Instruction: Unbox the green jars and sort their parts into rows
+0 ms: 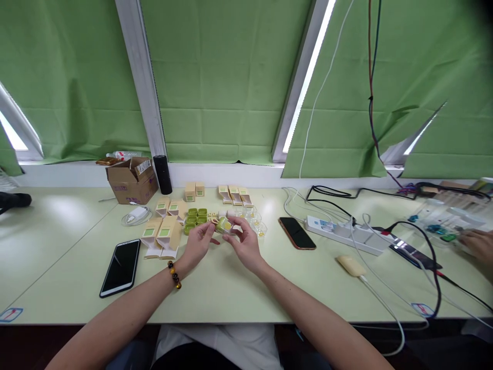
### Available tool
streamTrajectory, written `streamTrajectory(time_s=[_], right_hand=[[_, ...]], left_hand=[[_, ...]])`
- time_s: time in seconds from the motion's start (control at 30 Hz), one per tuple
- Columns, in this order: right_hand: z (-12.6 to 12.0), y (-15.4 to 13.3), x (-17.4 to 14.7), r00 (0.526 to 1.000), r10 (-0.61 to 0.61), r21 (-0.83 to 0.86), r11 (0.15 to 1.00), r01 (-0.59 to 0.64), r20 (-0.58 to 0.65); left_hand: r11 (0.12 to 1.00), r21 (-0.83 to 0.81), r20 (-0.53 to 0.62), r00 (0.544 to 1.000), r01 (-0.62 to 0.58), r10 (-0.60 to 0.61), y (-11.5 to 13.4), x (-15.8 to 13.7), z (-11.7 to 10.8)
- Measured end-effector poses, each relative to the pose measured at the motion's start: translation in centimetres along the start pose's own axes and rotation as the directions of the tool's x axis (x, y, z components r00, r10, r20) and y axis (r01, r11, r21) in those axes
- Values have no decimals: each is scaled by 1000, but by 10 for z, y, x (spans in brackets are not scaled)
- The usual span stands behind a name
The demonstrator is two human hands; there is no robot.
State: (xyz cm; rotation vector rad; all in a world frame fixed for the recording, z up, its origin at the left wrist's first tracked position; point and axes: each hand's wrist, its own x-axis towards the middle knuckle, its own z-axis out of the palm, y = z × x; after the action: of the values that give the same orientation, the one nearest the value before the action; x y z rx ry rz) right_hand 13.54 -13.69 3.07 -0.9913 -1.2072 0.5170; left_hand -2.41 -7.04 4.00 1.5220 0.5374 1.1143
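Observation:
My left hand, with a beaded bracelet at the wrist, is closed in a pinch on a small beige piece; its exact kind is too small to tell. Thumb and fingers of my right hand grip a small green cup with a clear part around it, tilted in the air. The two held things are close together, perhaps touching. Just behind my hands, several green square cups stand in a block. Small beige pieces lie beside them, and clear plastic cups sit to the right.
Kraft paper boxes stand left of my hands, others at the back. A phone lies left, another phone right. A power strip and cables spread rightward. A cardboard box is back left. Another person's hand shows far right.

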Motion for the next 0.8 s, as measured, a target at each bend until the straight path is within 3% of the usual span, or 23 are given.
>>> streamTrajectory(time_s=[0.17,0.33,0.53,0.63,0.8], right_hand=[[1,-3,-6,953,-293,-324,897,300,71],[0,-1,-8,917,-378,-424,815,394,125],[2,-1,-9,920,-352,-442,807,391,171],[1,-5,-8,939,-315,-415,843,342,135],[-7,-10,-2,984,-174,-344,923,175,35]], left_hand=[[962,-229,48,989,148,-141,5,0,3],[930,-303,54,978,208,-202,3,1,1],[961,-211,-113,972,181,-208,-1,6,-3],[951,-270,-213,954,152,-212,1,12,-10],[861,-474,-165,942,183,-291,6,20,-20]])
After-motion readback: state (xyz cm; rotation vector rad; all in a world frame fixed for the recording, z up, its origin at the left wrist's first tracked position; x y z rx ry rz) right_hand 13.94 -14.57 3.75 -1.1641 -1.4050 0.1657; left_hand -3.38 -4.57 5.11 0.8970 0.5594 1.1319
